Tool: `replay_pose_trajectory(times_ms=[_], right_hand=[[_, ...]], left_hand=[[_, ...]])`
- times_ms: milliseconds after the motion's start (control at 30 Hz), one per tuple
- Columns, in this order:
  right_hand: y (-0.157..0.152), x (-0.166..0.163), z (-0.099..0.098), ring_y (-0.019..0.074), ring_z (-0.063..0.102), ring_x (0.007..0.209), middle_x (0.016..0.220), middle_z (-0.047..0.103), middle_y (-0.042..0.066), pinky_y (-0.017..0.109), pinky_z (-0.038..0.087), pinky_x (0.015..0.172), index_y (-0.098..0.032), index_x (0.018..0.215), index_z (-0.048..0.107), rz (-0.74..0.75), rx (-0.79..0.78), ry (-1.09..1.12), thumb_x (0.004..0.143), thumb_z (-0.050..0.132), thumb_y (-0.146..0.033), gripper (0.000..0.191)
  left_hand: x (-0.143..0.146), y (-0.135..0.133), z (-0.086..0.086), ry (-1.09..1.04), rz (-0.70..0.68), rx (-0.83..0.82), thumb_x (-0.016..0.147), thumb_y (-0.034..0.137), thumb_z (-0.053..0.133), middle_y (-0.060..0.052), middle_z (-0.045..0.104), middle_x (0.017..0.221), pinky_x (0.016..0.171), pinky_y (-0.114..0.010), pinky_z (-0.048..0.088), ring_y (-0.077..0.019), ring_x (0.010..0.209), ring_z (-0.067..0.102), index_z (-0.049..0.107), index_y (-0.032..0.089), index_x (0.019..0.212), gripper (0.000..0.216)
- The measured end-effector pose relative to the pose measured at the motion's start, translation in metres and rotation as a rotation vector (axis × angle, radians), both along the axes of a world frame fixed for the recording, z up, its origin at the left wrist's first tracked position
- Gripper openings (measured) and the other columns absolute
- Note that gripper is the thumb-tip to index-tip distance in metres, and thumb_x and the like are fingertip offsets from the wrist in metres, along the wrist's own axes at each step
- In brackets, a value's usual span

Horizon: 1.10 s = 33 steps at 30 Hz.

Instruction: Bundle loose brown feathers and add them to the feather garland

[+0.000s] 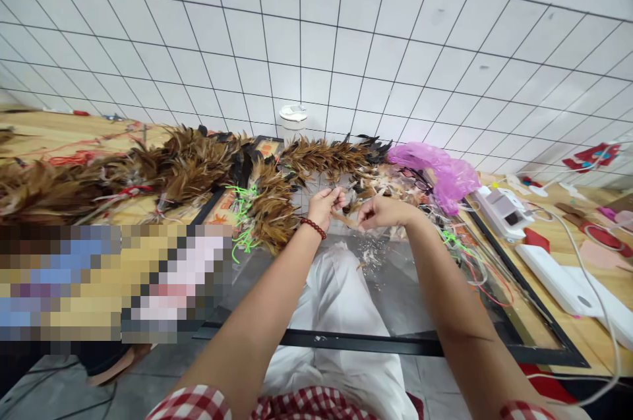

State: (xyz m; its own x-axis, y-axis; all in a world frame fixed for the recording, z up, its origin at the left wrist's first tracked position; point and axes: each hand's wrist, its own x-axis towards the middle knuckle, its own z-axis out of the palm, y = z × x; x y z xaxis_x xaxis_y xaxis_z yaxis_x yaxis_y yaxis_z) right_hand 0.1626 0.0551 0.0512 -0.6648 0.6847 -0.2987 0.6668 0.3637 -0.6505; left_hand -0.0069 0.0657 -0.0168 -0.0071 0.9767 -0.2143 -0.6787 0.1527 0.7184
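My left hand (324, 206), with a beaded bracelet (313, 229) at its wrist, is closed with the fingertips pinched together. What it pinches is too small to make out. Just to the right, my right hand (383, 213) is closed too, its fingertips on a light brown feather (345, 219) that spans the gap between the hands. Beyond both hands lies a pile of loose pale feathers (390, 186). A brown feather garland (271, 206) with bright green ties (242, 215) lies close to my left hand.
Long brown feather bundles (192, 169) stretch across the left side. A pink plastic bag (435, 169) sits behind my right hand. White power strips (568, 281) and cables lie on the right. A lidded white tub (293, 118) stands by the tiled wall. A black frame bar (361, 342) crosses over my lap.
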Motion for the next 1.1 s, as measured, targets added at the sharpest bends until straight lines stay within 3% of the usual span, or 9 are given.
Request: replay_pose_trajectory(times_ms=[100, 167, 233, 333, 433, 567, 700, 867, 1100], right_hand=[[0.007, 0.013, 0.002, 0.0085, 0.051, 0.054, 0.065, 0.063, 0.0, 0.021, 0.04, 0.053, -0.015, 0.075, 0.065, -0.261, -0.033, 0.378, 0.069, 0.071, -0.044, 0.03], [0.011, 0.015, -0.001, 0.0084, 0.05, 0.05, 0.065, 0.064, 0.001, 0.021, 0.039, 0.05, -0.016, 0.076, 0.062, -0.454, 0.007, 0.458, 0.07, 0.07, -0.047, 0.032], [0.014, 0.014, -0.005, 0.0115, 0.055, 0.054, 0.07, 0.067, 0.004, 0.023, 0.043, 0.053, -0.016, 0.08, 0.063, -0.586, 0.145, 0.33, 0.076, 0.067, -0.043, 0.027], [0.014, 0.01, -0.012, 0.0213, 0.065, 0.082, 0.098, 0.07, 0.012, 0.031, 0.049, 0.071, -0.017, 0.1, 0.068, -0.708, 0.609, -0.049, 0.085, 0.057, -0.03, 0.023], [0.012, 0.003, -0.02, 0.0246, 0.062, 0.103, 0.118, 0.065, 0.011, 0.033, 0.048, 0.084, -0.023, 0.114, 0.067, -0.567, 0.828, -0.29, 0.085, 0.053, -0.021, 0.032], [0.011, -0.006, -0.032, 0.0247, 0.063, 0.102, 0.11, 0.066, 0.013, 0.031, 0.047, 0.082, -0.023, 0.111, 0.071, -0.342, 0.763, -0.481, 0.083, 0.051, -0.015, 0.035], [0.017, -0.002, -0.035, 0.0253, 0.065, 0.099, 0.107, 0.068, 0.015, 0.031, 0.047, 0.081, -0.018, 0.1, 0.074, -0.381, 0.723, -0.495, 0.084, 0.052, -0.018, 0.028], [0.025, 0.018, -0.018, 0.0196, 0.066, 0.083, 0.083, 0.072, 0.006, 0.03, 0.048, 0.079, -0.018, 0.087, 0.072, -0.586, 0.61, -0.128, 0.08, 0.059, -0.025, 0.016], [0.02, 0.009, -0.009, 0.0111, 0.057, 0.054, 0.062, 0.064, 0.001, 0.023, 0.045, 0.053, -0.017, 0.073, 0.06, -0.727, 0.034, 0.731, 0.061, 0.077, -0.048, 0.037]], left_hand=[[-0.001, 0.002, -0.001, -0.041, 0.024, -0.004, 0.077, 0.01, 0.071, -0.003, 0.065, 0.064, 0.06, -0.021, 0.05, -0.0075, 0.057, 0.061, 0.065, 0.01, 0.073, 0.008], [-0.001, 0.003, -0.002, -0.057, 0.019, -0.003, 0.079, 0.009, 0.069, -0.003, 0.065, 0.064, 0.06, -0.02, 0.05, -0.0074, 0.057, 0.061, 0.064, 0.009, 0.074, 0.007], [-0.001, 0.003, -0.003, -0.061, 0.016, 0.003, 0.079, 0.008, 0.068, -0.003, 0.065, 0.064, 0.059, -0.02, 0.05, -0.0075, 0.057, 0.061, 0.065, 0.009, 0.075, 0.006], [0.0, 0.004, -0.004, -0.07, 0.035, 0.005, 0.08, 0.008, 0.067, -0.003, 0.065, 0.064, 0.059, -0.02, 0.05, -0.0073, 0.057, 0.061, 0.065, 0.009, 0.076, 0.004], [0.0, 0.005, -0.005, -0.072, 0.04, 0.007, 0.08, 0.009, 0.067, -0.003, 0.065, 0.065, 0.058, -0.019, 0.05, -0.007, 0.057, 0.062, 0.065, 0.009, 0.077, 0.004], [-0.001, 0.005, -0.006, -0.069, 0.022, 0.016, 0.08, 0.01, 0.068, -0.002, 0.065, 0.065, 0.059, -0.019, 0.05, -0.0067, 0.057, 0.062, 0.065, 0.009, 0.077, 0.004], [-0.002, 0.004, -0.005, -0.067, 0.016, 0.017, 0.075, 0.012, 0.073, -0.003, 0.065, 0.066, 0.06, -0.02, 0.05, -0.007, 0.058, 0.061, 0.065, 0.009, 0.077, 0.009], [-0.003, 0.003, -0.003, -0.067, 0.016, -0.004, 0.075, 0.012, 0.074, -0.003, 0.065, 0.067, 0.061, -0.02, 0.05, -0.0071, 0.059, 0.061, 0.065, 0.009, 0.078, 0.01], [-0.001, 0.001, -0.004, -0.027, 0.028, 0.043, 0.073, 0.014, 0.075, -0.007, 0.071, 0.081, 0.071, -0.025, 0.053, -0.0105, 0.071, 0.067, 0.066, 0.008, 0.077, 0.011]])
